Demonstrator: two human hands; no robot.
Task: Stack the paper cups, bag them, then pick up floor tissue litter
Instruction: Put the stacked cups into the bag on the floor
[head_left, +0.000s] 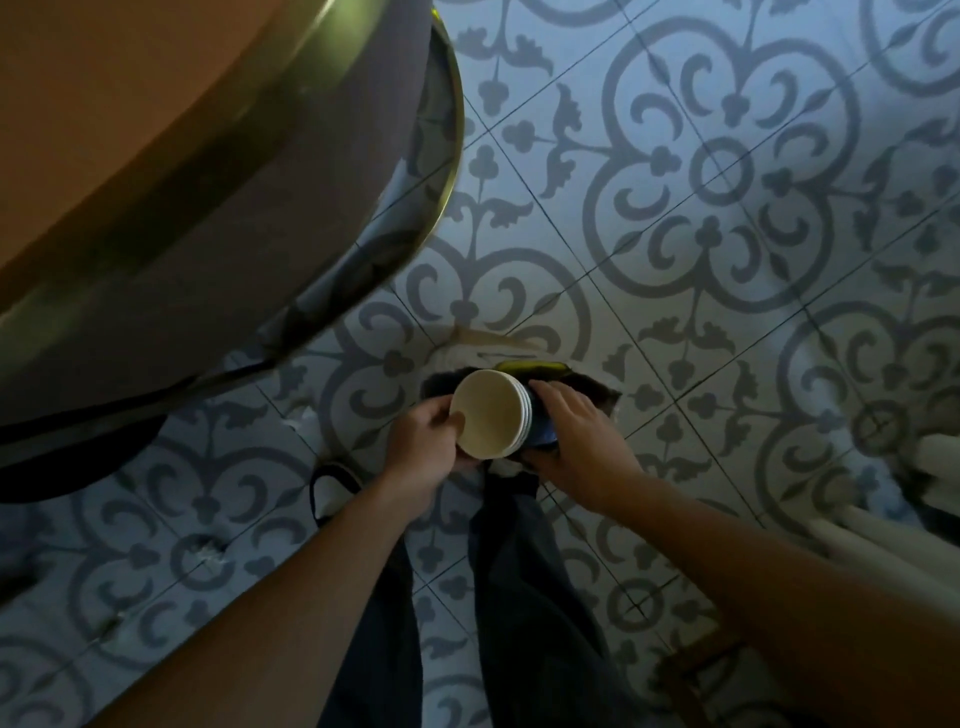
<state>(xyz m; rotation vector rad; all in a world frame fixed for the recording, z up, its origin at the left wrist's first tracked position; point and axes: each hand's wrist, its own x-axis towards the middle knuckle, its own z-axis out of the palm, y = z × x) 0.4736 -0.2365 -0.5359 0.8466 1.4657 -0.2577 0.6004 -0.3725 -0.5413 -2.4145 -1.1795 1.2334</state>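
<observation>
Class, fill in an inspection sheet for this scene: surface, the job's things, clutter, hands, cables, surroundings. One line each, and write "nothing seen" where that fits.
Surface: patterned tile floor, grey on pale; dim light.
Job's things: stack of paper cups, nested, several rims showing, mouth towards the camera; dark bag behind and beneath it, opening not clear.
Clutter: pale scrap on the floor at lower left, maybe tissue; stain on the tiles beyond the cups.
Hands: left hand has a grip on the stack's rim; right hand rests on the bag beside the stack.
Cables: nothing seen.
Surroundings: round table with a metal rim at upper left; white object at right edge, unclear.
</observation>
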